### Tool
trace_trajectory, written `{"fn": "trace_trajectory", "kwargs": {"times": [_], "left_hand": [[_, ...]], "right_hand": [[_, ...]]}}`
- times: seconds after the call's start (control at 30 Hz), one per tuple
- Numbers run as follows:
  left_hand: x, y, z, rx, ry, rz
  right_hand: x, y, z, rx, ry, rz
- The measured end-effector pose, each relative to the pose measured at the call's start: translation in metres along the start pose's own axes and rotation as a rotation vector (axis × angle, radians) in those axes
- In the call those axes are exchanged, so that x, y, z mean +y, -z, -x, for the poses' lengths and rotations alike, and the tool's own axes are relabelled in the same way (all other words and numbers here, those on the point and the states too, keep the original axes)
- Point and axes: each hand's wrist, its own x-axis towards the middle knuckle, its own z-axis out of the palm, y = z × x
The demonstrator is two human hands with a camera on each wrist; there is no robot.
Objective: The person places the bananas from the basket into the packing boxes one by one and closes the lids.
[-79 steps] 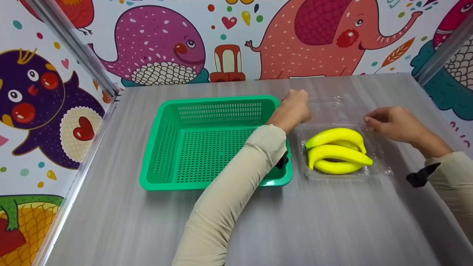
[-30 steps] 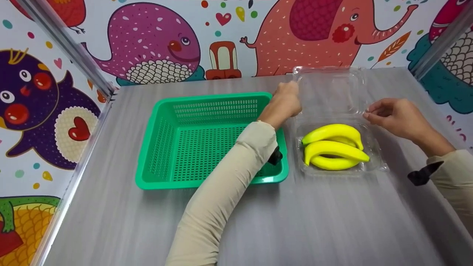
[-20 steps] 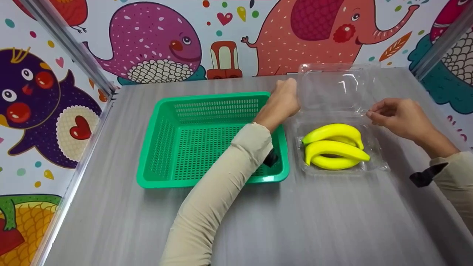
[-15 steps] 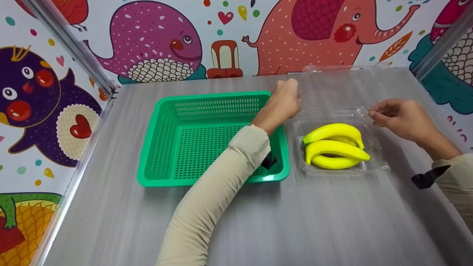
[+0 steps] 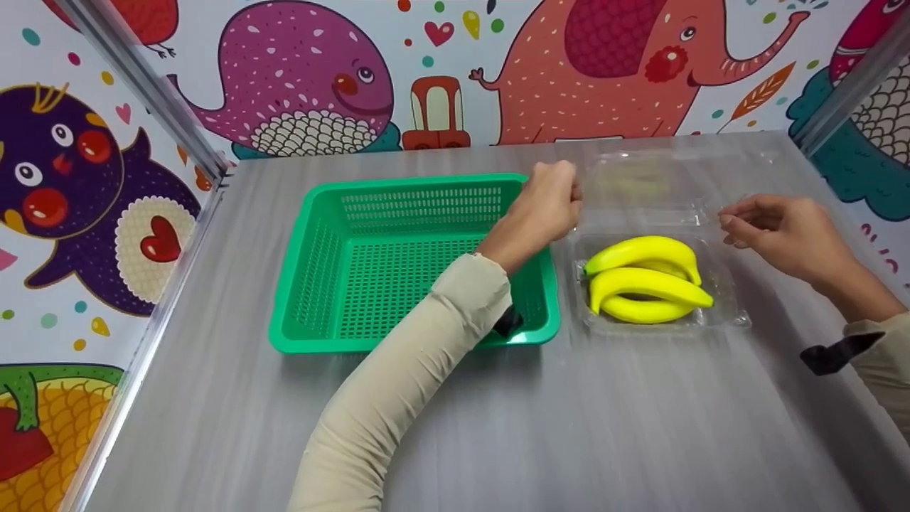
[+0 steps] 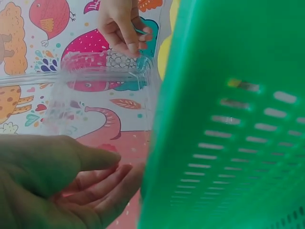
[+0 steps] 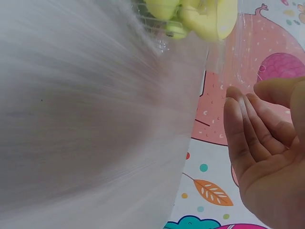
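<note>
Several yellow bananas lie in the base of a clear plastic clamshell box. Its lid is swung back toward the rear wall, with a faint yellow reflection in it. Just left of the lid, over the corner of a green basket, is my left hand; in the left wrist view its thumb and fingers are loosely bent with nothing between them. My right hand hovers by the lid's right side, fingers relaxed and thumb apart, holding nothing in the right wrist view.
The perforated basket stands directly left of the box on a grey wood-grain table. Behind it rises a wall printed with cartoon animals, with metal posts at the corners.
The lid has risen, swung over and dropped back toward the rear wall. My right hand has drawn away to the right; my left hand has shifted slightly left. The bananas stay in place.
</note>
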Motion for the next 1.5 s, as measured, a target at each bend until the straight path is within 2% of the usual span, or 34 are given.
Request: {"fn": "trace_trajectory", "kwargs": {"times": [0.33, 0.57, 0.87, 1.07, 1.33, 1.5], "left_hand": [[0.001, -0.001, 0.017, 0.006, -0.078, -0.027], [0.006, -0.003, 0.026, -0.013, -0.053, -0.037], [0.009, -0.007, 0.036, -0.054, -0.070, -0.075], [0.009, -0.011, 0.045, -0.065, -0.076, -0.154], [0.012, -0.020, 0.057, -0.068, -0.128, -0.244], [0.013, -0.028, 0.065, -0.036, -0.163, -0.372]], "right_hand": [[-0.002, 0.000, 0.017, 0.060, 0.037, -0.020], [0.000, 0.001, 0.027, 0.054, 0.035, -0.031], [0.010, -0.001, 0.040, 0.018, 0.011, -0.078], [0.015, -0.006, 0.046, 0.013, 0.007, -0.124], [0.020, -0.007, 0.059, 0.010, 0.007, -0.175], [0.019, -0.008, 0.068, 0.005, -0.020, -0.189]]}}
